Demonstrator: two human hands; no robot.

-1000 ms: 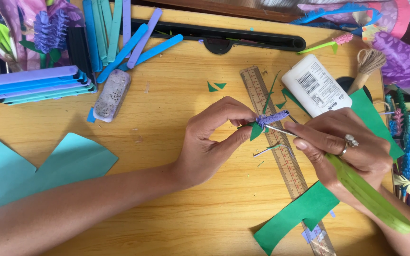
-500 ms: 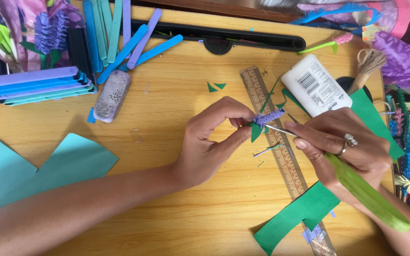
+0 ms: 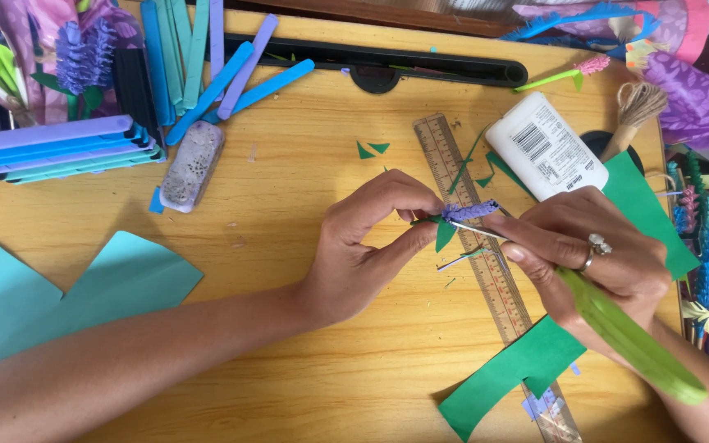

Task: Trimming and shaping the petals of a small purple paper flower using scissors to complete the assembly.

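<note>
Yellow wood fills our view, a desk (image 3: 313, 369) littered with paper craft. Our left hand (image 3: 371, 246) reaches in from the lower left, thumb and fingertips pinched narrow around a small purple paper flower (image 3: 469, 211) and the green leaf (image 3: 445, 234) hanging just under it. Our right hand (image 3: 584, 254), a ring (image 3: 594, 246) on one finger, meets it from the right: its fingertips close on the thin stick (image 3: 478, 231) that runs out of the flower, while the rest of the hand wraps a long green stem (image 3: 629, 336) that slants down toward the lower right corner. The flower sits between our two hands, above the wooden ruler (image 3: 486, 262), which lies on the desk and slopes from upper left to lower right beneath them.

A white glue bottle (image 3: 547, 148) lies just beyond our right hand, partly on a green sheet (image 3: 646, 205). A green strip (image 3: 510, 377) lies under our right wrist, across the ruler's lower end. Small green scraps (image 3: 371, 149) dot the wood near the ruler's top. Farther left we see a grey sponge (image 3: 193, 166), blue and purple strips (image 3: 231, 74) fanned above it, a stack of them (image 3: 59, 148) at the left edge, and teal sheets (image 3: 108, 287) beside our left forearm. A black tray (image 3: 387, 61) runs along the far side.
</note>
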